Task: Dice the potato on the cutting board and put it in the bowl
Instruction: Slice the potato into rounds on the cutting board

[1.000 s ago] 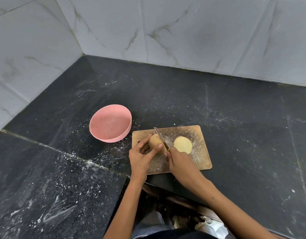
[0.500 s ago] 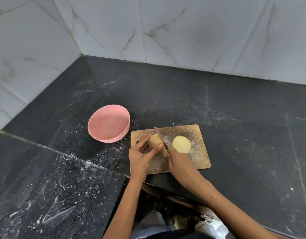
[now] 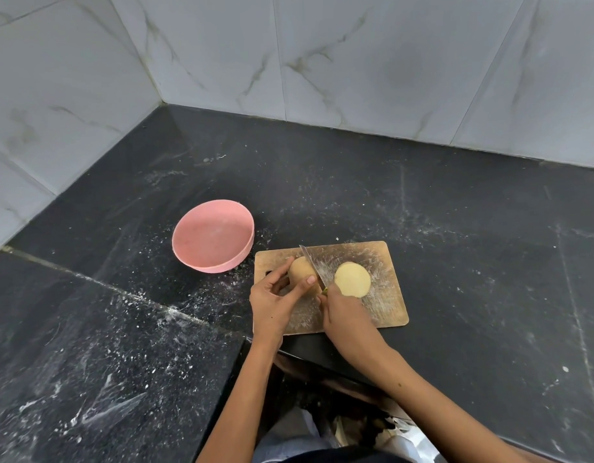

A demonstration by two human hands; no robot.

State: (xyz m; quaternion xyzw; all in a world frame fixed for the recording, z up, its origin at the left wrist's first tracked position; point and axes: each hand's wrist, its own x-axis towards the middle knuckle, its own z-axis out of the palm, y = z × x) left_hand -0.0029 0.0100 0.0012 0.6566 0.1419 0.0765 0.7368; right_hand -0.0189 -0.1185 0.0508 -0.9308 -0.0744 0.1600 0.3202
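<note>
A pink bowl (image 3: pixel 213 241) sat left of the cutting board (image 3: pixel 386 295). The left hand (image 3: pixel 272 302) pinched one potato half (image 3: pixel 300 269) on the board. The right hand (image 3: pixel 344 310) gripped a knife (image 3: pixel 311 265). Another half (image 3: pixel 352 280) lay beside it.

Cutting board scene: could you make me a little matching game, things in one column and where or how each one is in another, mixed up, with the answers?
Things:
1. bowl
2. knife
3. cut potato half
4. uncut potato piece

States:
A. lies cut face up on the cutting board, free of both hands
B. held by the left hand
C. pink, holds no potato, on the counter left of the board
D. gripped by the right hand, blade between the two potato pieces

Pairs: 1-C, 2-D, 3-A, 4-B
</note>
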